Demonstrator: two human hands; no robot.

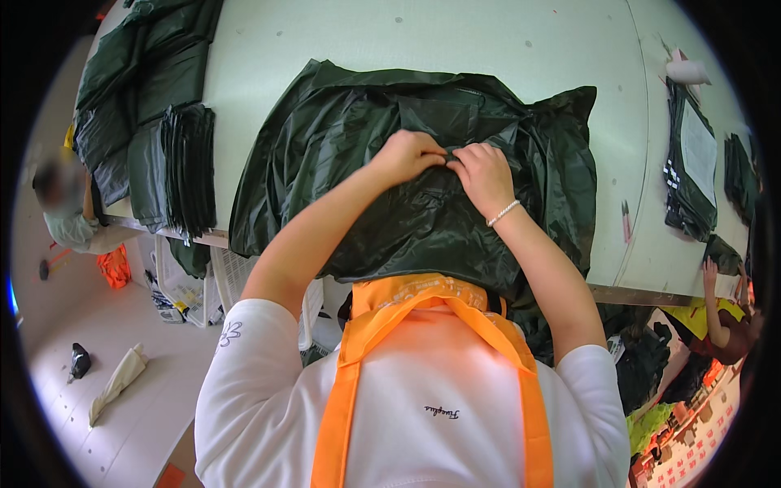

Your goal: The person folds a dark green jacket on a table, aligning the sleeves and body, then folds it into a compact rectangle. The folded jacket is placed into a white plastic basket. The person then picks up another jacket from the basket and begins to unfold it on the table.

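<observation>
A large, thin, shiny dark green garment [297, 167] lies spread and wrinkled on the table in front of me, its near edge hanging over toward my waist. Near its middle, my left hand [409, 156] pinches a fold of the cloth between thumb and fingers. Close beside it on the right, my right hand [486, 175] grips the same fold, fingers bent over it. The fingertips of both hands almost meet. Just beyond them a square patch [435, 119], like a pocket, shows on the cloth. What lies under the fingers is hidden.
Folded dark green pieces [189, 167] are stacked on the pale table [488, 37] at left. At right lie a pen-like tool [626, 224], a white cone [688, 71] and a paper sheet [698, 150] on dark cloth. White crates [187, 289] stand below. Co-workers are at both sides.
</observation>
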